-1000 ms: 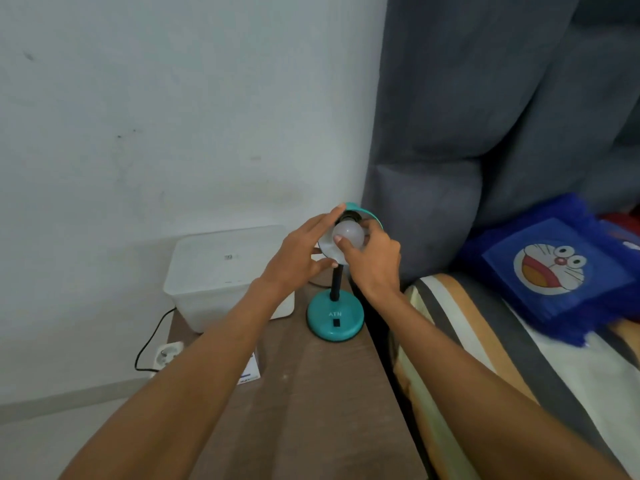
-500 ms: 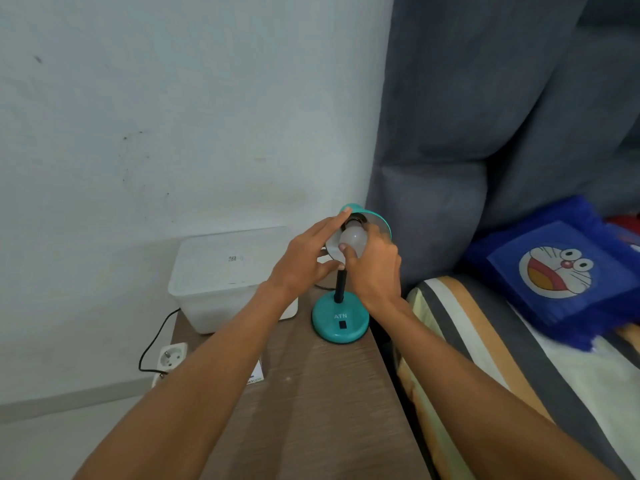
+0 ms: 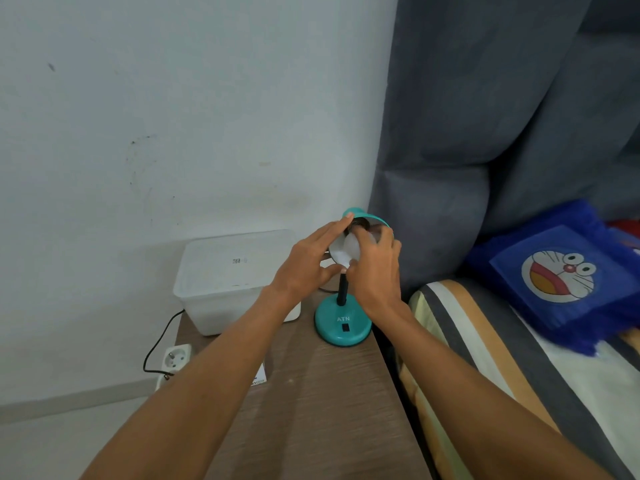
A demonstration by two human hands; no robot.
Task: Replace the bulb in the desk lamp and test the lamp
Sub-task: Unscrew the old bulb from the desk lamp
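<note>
Lamp [image 3: 343, 323] shade [image 3: 367, 216] opens toward 7 o'clock; left hand [image 3: 304, 265] steadies its rim, right hand [image 3: 375, 268] grasps the bulb [image 3: 349, 251].

Left hand [image 3: 304, 263]: fingers extended toward 1 o'clock, thumb spread. Right hand [image 3: 375, 268]: fingers curled, gripping, at 3 o'clock of left.
</note>
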